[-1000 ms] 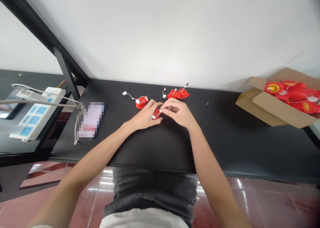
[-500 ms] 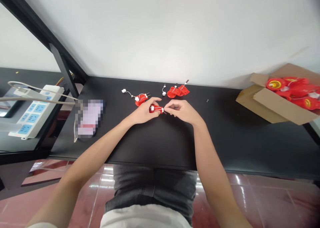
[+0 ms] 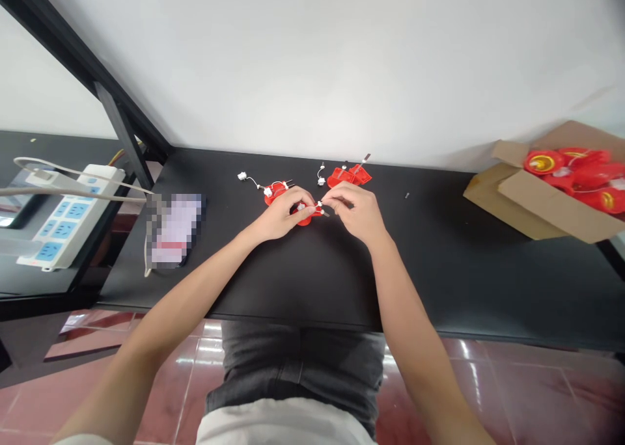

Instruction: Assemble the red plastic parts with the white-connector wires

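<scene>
My left hand (image 3: 284, 215) is closed on a red plastic shell (image 3: 305, 222) just above the black tabletop. White parts and a thin wire show inside the shell, partly behind my fingers. At the shell's right end, my right hand (image 3: 355, 209) pinches a small white connector (image 3: 320, 203) between thumb and fingertip. A metal strip (image 3: 326, 215) sticks out of the shell below it. Beyond my left hand lies another red shell with white parts (image 3: 276, 190). Red shell pieces (image 3: 361, 175) lie past my right hand, partly covered by it.
A white wired connector (image 3: 242, 176) and another (image 3: 321, 181) lie toward the wall. An open cardboard box (image 3: 508, 204) of red plastic pieces (image 3: 581, 172) stands at the right. At the left are a blurred-out phone (image 3: 176, 230), cables and a white power strip (image 3: 73, 217).
The red shell has turned in my left hand, and its right end now shows two tips. My right hand has moved slightly left and up, pinching a white connector at that end.
</scene>
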Motion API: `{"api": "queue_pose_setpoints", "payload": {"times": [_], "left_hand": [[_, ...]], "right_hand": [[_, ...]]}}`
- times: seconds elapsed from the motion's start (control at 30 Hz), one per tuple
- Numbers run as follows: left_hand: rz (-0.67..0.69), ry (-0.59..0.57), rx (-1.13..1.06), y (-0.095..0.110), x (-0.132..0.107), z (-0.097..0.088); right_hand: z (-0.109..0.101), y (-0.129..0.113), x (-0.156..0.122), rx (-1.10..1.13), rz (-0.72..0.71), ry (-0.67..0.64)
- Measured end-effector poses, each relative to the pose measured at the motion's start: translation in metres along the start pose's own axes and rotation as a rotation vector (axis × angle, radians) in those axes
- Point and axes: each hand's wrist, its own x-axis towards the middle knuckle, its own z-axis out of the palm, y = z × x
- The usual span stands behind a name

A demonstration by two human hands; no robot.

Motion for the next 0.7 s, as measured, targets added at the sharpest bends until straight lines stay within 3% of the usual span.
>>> {"api": "queue_pose_setpoints", "payload": {"times": [0.23,0.47,0.7], "left_hand": [[0.007,-0.02,0.025,-0.005,-0.002,0.005],[0.06,0.066,0.012,-0.007,-0.002,0.009],[0.037,0.05,0.083,-0.006,-0.004,0.011]], "right_hand": [[0.006,0.005,0.0,-0.007,-0.011,0.045],[0.006,0.001,-0.003,0.21,0.201,-0.046],[0.002,-0.006,-0.002,0.185,0.207,-0.063]]}}
